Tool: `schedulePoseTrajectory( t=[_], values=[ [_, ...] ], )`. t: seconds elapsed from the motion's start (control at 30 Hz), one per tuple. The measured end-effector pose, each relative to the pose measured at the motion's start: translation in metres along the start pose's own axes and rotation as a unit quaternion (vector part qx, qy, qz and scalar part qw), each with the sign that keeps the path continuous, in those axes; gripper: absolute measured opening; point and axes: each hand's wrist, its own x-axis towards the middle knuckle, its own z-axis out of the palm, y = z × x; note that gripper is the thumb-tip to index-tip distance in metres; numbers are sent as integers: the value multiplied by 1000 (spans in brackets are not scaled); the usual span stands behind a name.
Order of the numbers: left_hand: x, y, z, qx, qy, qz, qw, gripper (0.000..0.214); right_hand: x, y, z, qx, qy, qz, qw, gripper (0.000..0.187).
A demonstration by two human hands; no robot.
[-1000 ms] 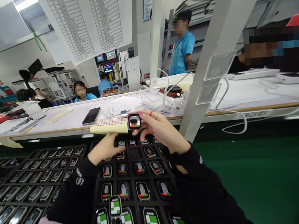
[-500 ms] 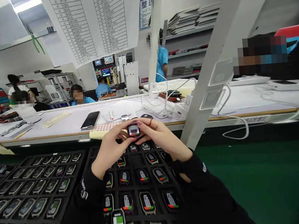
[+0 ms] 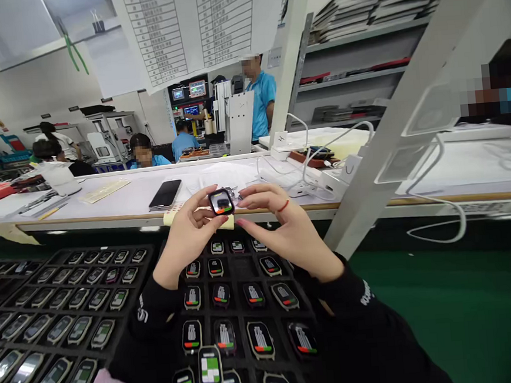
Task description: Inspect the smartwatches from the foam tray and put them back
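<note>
My left hand (image 3: 192,235) pinches a smartwatch (image 3: 221,202) by its edges, above the front edge of the bench. The watch has no strap in sight, and its lit screen faces me with red and green at the bottom. To its right, my right hand (image 3: 280,222) is apart from it, thumb and fingers spread, with a red string round one finger. Beneath both hands lies a black compartment tray (image 3: 244,269) of similar watches, many with lit screens; one slot in it holds no watch. One watch (image 3: 210,369) rests on top of others in the near rows.
A second tray (image 3: 89,275) of watches lies to the left. On the bench are a phone (image 3: 166,195), papers, white cables and a power strip (image 3: 325,180). A slanted white post (image 3: 368,165) rises at right. Several people sit or stand beyond the bench.
My right hand has come off the watch and opened to the right. My left hand still holds the watch, its screen now clearer. The view has shifted, and the standing person shows more fully.
</note>
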Motion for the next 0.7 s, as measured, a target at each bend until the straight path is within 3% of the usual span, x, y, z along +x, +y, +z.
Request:
schedulePoseTrajectory(
  t=[0.17,0.5,0.7],
  values=[
    [0,0,3,-14,-12,-12,1000,61,0,5,5,-97,25,-63,993,10],
    [-6,-2,10,101,-17,24,994,48,-2,3,0,-143,-5,-49,989,6],
    [-3,-6,6,-1,-25,-28,999,60,-2,1,-6,-157,-25,-62,985,6]
  ],
)
